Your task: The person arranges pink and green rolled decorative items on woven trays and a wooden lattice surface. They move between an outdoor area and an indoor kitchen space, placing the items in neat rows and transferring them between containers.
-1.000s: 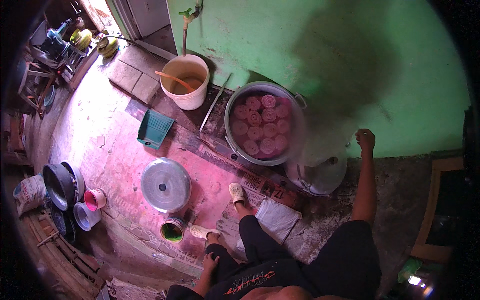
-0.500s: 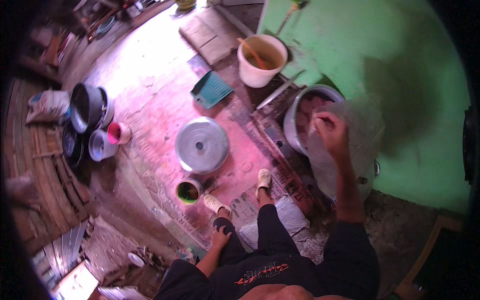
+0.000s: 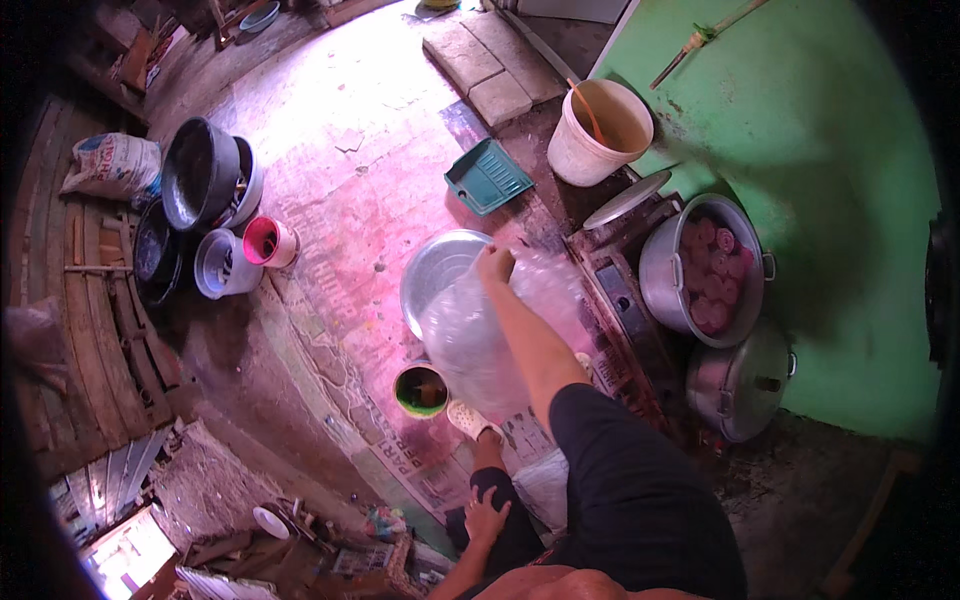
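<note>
My right hand is stretched out in front of me, fingers pinched together on the top edge of a large clear plastic sheet that hangs crumpled from the grip. I take the round shiny metal lid lying on the pinkish floor as my landmark: the plastic hangs over its near right part and hides it, and my hand sits right at the lid's right rim. I cannot tell whether the plastic touches the lid.

My left hand is well behind the lid, close to my body, resting flat with fingers spread on my dark-clothed knee, holding nothing.

Just nearer to me than the lid stands a small round green-rimmed cup with dark contents, beside the lower edge of the plastic. Beyond the lid and a little right lies a teal plastic dustpan, and farther right of that a cream plastic bucket with an orange stick in it. Well to the lid's right, against the green wall, sits a large grey metal pot filled with round pink pieces, with a second closed metal pot nearer to me. Left of the lid stand a small pink cup and stacked dark basins.
</note>
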Demonstrator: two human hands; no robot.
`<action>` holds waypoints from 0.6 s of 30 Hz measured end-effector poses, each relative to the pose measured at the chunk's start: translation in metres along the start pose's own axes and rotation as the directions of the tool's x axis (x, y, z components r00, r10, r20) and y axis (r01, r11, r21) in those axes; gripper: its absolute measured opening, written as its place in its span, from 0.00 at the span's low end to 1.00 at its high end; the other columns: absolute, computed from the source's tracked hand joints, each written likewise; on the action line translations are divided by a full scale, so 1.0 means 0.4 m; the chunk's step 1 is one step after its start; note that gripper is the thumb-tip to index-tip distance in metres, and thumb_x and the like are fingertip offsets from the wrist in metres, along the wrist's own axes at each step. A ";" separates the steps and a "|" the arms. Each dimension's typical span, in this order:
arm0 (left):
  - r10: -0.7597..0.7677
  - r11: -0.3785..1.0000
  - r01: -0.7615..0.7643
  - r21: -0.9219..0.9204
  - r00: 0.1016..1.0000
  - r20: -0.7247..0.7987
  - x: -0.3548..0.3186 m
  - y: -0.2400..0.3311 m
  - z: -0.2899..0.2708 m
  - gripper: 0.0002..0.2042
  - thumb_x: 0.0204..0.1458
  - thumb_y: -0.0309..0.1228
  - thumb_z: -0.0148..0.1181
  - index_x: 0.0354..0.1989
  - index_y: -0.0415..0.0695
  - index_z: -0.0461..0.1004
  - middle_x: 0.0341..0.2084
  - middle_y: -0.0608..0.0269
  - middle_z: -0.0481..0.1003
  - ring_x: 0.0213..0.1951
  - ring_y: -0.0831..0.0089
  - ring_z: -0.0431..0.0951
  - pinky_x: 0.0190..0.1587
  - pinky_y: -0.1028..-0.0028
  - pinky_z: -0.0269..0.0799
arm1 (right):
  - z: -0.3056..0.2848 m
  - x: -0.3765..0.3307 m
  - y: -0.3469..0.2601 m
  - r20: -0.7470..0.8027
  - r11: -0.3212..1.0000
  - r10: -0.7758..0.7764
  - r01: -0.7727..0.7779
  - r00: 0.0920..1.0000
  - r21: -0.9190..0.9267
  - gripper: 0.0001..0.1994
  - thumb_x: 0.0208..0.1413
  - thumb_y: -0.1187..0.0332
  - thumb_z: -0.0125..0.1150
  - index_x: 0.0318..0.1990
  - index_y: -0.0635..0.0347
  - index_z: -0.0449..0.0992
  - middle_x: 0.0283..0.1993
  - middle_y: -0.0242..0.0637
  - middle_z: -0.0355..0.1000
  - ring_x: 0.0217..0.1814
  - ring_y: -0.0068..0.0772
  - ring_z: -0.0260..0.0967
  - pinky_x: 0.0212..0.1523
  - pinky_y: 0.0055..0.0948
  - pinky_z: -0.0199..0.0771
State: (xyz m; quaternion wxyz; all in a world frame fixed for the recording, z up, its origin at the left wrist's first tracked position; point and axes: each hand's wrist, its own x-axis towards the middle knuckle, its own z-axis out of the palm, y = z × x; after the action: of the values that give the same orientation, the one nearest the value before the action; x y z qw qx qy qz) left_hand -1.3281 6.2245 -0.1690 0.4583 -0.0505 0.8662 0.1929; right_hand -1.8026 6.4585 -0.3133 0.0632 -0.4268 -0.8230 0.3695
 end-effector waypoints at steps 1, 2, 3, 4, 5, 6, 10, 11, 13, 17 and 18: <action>-0.018 1.000 0.017 -0.016 1.000 -0.009 -0.004 -0.008 0.005 0.29 0.47 0.53 0.61 0.59 0.63 0.66 0.66 0.55 0.54 0.61 0.50 0.61 0.57 0.55 0.66 | 0.044 -0.008 0.009 -0.005 1.000 0.023 -0.023 1.000 -0.015 0.08 0.52 0.68 0.56 0.29 0.62 0.79 0.31 0.51 0.76 0.35 0.51 0.75 0.38 0.43 0.74; -0.022 0.999 0.021 -0.029 1.000 -0.012 -0.008 -0.012 0.005 0.29 0.47 0.53 0.61 0.59 0.63 0.66 0.66 0.56 0.54 0.61 0.51 0.61 0.57 0.55 0.66 | 0.088 0.000 0.032 -0.025 0.998 0.050 -0.051 0.998 -0.032 0.07 0.52 0.68 0.56 0.30 0.61 0.79 0.31 0.51 0.76 0.36 0.51 0.75 0.38 0.43 0.74; -0.022 0.999 0.021 -0.043 1.000 -0.007 -0.004 -0.012 0.001 0.29 0.47 0.53 0.61 0.58 0.63 0.66 0.66 0.56 0.54 0.61 0.51 0.62 0.56 0.56 0.67 | 0.136 0.006 0.051 -0.080 0.995 0.097 -0.098 0.992 -0.004 0.07 0.52 0.69 0.56 0.30 0.61 0.79 0.31 0.50 0.76 0.37 0.51 0.75 0.39 0.42 0.75; -0.032 0.998 0.033 -0.058 0.999 0.009 0.002 -0.009 -0.005 0.28 0.46 0.52 0.62 0.58 0.63 0.67 0.66 0.57 0.54 0.60 0.51 0.62 0.56 0.56 0.67 | 0.172 0.019 0.068 -0.090 0.986 0.145 -0.151 0.985 -0.072 0.07 0.53 0.70 0.55 0.31 0.60 0.79 0.33 0.50 0.76 0.37 0.51 0.76 0.39 0.42 0.75; -0.070 0.994 0.072 -0.087 0.997 0.020 0.004 -0.001 0.000 0.28 0.46 0.52 0.62 0.57 0.63 0.67 0.66 0.57 0.54 0.60 0.51 0.62 0.56 0.56 0.67 | 0.208 -0.004 0.071 -0.036 0.983 0.167 -0.169 0.985 -0.073 0.07 0.53 0.70 0.54 0.32 0.60 0.79 0.34 0.51 0.76 0.38 0.52 0.76 0.40 0.43 0.76; -0.090 0.991 0.093 -0.093 0.995 0.039 0.007 0.006 -0.006 0.28 0.46 0.51 0.63 0.57 0.63 0.67 0.66 0.58 0.54 0.60 0.51 0.62 0.56 0.56 0.67 | 0.219 -0.004 0.099 -0.056 0.983 0.177 -0.179 0.983 -0.041 0.08 0.53 0.70 0.54 0.32 0.62 0.78 0.34 0.52 0.76 0.38 0.52 0.76 0.41 0.43 0.76; -0.102 0.994 0.104 -0.031 0.993 0.050 0.043 0.036 -0.010 0.27 0.45 0.50 0.64 0.56 0.62 0.69 0.66 0.58 0.54 0.59 0.50 0.63 0.55 0.55 0.68 | 0.198 -0.057 0.176 0.210 0.978 0.204 -0.188 0.956 -0.093 0.11 0.53 0.69 0.54 0.39 0.66 0.78 0.38 0.56 0.75 0.43 0.55 0.75 0.45 0.42 0.75; -0.080 0.997 0.081 -0.006 0.996 0.044 0.051 0.046 -0.015 0.27 0.44 0.50 0.64 0.55 0.62 0.69 0.66 0.58 0.54 0.59 0.50 0.63 0.55 0.55 0.68 | 0.188 -0.072 0.203 0.251 0.978 0.185 -0.154 0.950 -0.140 0.14 0.52 0.67 0.56 0.42 0.67 0.76 0.41 0.57 0.74 0.45 0.54 0.74 0.47 0.42 0.74; -0.047 0.999 0.046 0.025 0.998 0.052 0.066 0.068 -0.027 0.27 0.44 0.50 0.64 0.55 0.62 0.69 0.65 0.58 0.55 0.59 0.50 0.63 0.55 0.55 0.67 | 0.162 -0.103 0.257 0.323 0.970 0.161 -0.088 0.933 -0.228 0.21 0.50 0.62 0.61 0.47 0.69 0.74 0.47 0.58 0.72 0.50 0.51 0.72 0.50 0.41 0.73; -0.085 0.996 0.083 0.037 0.994 0.067 0.098 0.122 0.000 0.27 0.43 0.50 0.65 0.54 0.62 0.70 0.65 0.56 0.55 0.60 0.50 0.62 0.56 0.55 0.66 | -0.060 -0.154 0.312 0.575 0.968 -0.252 0.205 0.778 0.147 0.26 0.50 0.61 0.65 0.53 0.68 0.71 0.51 0.53 0.71 0.51 0.41 0.72 0.52 0.33 0.71; -0.115 0.993 0.113 0.040 0.991 0.061 0.098 0.135 0.014 0.27 0.43 0.50 0.66 0.54 0.61 0.70 0.65 0.56 0.55 0.61 0.51 0.62 0.56 0.55 0.66 | -0.213 -0.163 0.256 0.709 0.966 -0.233 0.072 0.666 0.249 0.23 0.51 0.63 0.66 0.52 0.67 0.72 0.49 0.49 0.73 0.49 0.36 0.73 0.51 0.29 0.72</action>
State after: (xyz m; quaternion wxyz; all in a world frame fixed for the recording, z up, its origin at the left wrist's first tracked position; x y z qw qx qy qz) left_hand -1.3605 6.2799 -0.1881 0.4964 -0.0856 0.8504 0.1521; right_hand -1.6588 6.4941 -0.3062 -0.1981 -0.1639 -0.7707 0.5830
